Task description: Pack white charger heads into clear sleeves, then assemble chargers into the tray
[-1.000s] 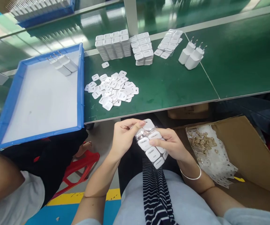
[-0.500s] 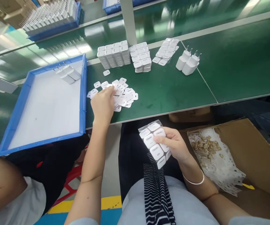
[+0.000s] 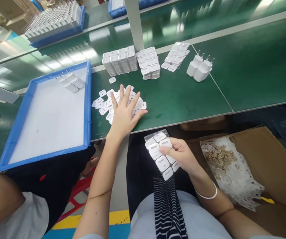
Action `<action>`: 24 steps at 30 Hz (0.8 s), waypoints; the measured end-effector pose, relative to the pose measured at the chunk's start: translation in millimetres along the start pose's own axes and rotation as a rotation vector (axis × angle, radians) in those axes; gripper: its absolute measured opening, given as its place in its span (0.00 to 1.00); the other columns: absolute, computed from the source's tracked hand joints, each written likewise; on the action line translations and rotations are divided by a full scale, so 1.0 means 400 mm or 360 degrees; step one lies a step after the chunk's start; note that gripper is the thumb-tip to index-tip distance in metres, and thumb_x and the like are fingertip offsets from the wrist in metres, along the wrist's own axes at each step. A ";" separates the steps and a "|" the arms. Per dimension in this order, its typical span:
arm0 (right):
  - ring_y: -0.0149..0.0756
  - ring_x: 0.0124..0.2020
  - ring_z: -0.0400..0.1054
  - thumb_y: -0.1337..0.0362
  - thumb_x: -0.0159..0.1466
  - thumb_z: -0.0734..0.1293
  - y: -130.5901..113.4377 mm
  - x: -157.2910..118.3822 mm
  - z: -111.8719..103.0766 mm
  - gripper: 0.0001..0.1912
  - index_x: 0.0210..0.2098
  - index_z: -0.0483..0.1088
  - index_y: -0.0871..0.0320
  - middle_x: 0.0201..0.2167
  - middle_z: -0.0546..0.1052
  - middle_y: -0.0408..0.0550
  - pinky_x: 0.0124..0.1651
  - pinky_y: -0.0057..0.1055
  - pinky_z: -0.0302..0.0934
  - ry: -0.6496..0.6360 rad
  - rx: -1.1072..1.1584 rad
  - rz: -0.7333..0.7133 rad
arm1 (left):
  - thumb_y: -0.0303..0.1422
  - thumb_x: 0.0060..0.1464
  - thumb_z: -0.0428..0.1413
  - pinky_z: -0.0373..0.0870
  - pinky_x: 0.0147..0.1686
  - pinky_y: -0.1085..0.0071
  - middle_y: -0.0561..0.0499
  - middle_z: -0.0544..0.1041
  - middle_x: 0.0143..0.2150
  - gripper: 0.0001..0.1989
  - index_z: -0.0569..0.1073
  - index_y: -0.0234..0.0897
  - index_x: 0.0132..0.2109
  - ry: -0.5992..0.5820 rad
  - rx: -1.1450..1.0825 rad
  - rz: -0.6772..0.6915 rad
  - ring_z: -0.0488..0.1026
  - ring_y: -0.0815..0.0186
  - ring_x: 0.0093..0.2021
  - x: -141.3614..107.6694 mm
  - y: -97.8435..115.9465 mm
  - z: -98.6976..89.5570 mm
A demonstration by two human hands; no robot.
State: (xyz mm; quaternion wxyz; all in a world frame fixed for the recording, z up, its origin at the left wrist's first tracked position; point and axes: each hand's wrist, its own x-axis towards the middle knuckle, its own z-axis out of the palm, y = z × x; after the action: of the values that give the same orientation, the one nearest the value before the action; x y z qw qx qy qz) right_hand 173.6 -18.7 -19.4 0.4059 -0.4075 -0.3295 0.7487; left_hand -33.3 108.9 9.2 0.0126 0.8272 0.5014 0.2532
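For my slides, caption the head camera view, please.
Left hand spread over loose white rounded-square pieces on a green tabletop; right hand holding similar white pieces with clear plastic film.

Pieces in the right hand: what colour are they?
The pieces are white with dark lettering; the head view shows them.

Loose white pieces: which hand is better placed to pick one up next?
Probably the left hand: it is spread over the loose pile, while the right hand is farther away and holds a sheet of white pieces.
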 end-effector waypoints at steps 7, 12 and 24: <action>0.27 0.22 0.66 0.56 0.57 0.74 -0.003 0.010 -0.006 0.14 0.32 0.76 0.61 0.24 0.76 0.43 0.24 0.22 0.62 0.0062 -0.0117 -0.0070 | 0.35 0.60 0.57 0.58 0.66 0.50 0.45 0.71 0.63 0.20 0.71 0.44 0.59 -0.0081 -0.0665 0.0392 0.62 0.55 0.67 -0.120 0.144 -0.059; 0.27 0.21 0.63 0.51 0.58 0.73 0.000 0.009 -0.005 0.17 0.28 0.72 0.60 0.22 0.72 0.42 0.24 0.23 0.60 0.0008 -0.0128 -0.0174 | 0.31 0.63 0.54 0.68 0.62 0.59 0.46 0.73 0.61 0.22 0.67 0.43 0.63 -0.0351 -0.0775 0.0200 0.70 0.60 0.62 -0.194 0.177 -0.056; 0.25 0.18 0.54 0.51 0.67 0.63 0.006 -0.016 0.007 0.22 0.24 0.66 0.60 0.17 0.65 0.40 0.20 0.24 0.49 0.0104 -0.0457 -0.0400 | 0.37 0.66 0.49 0.62 0.65 0.52 0.41 0.72 0.61 0.22 0.65 0.34 0.63 -0.0482 -0.0379 0.0073 0.68 0.57 0.63 -0.219 0.223 -0.068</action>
State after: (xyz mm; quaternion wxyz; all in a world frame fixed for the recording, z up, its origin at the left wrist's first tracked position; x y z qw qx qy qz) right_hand 172.3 -25.7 -17.9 0.4444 -0.4410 -0.4679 0.6237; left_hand -4.0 -14.8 21.9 0.1801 0.8597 0.4413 0.1836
